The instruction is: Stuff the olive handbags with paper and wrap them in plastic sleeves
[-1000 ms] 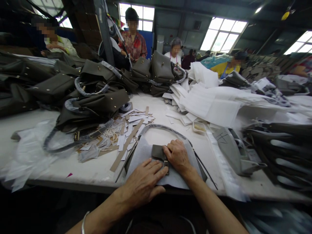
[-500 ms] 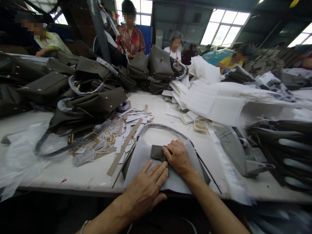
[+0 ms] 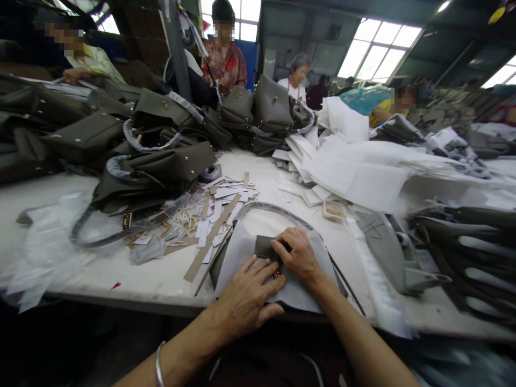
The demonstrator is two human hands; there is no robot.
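Note:
A grey handbag [image 3: 242,250] lies flat at the near edge of the white table [image 3: 161,277], covered with a thin white sheet, its wrapped handle [image 3: 274,210] arching away from me. My left hand [image 3: 245,298] lies on the sheet with fingers stretched out flat. My right hand [image 3: 298,255] has its fingers curled down on the bag's dark flap [image 3: 264,246], pinching at it. A small metal clasp shows between the two hands.
Dark grey handbags [image 3: 153,156] are heaped at the left and back. Paper strips and tags [image 3: 213,207] litter the middle. White sheets [image 3: 350,166] pile at the right, more bags [image 3: 463,252] at far right. Several people stand behind the table.
My hands have stayed on the flap; the left fingers have spread slightly and the right fingers have shifted a little on the flap. The view has swayed slightly.

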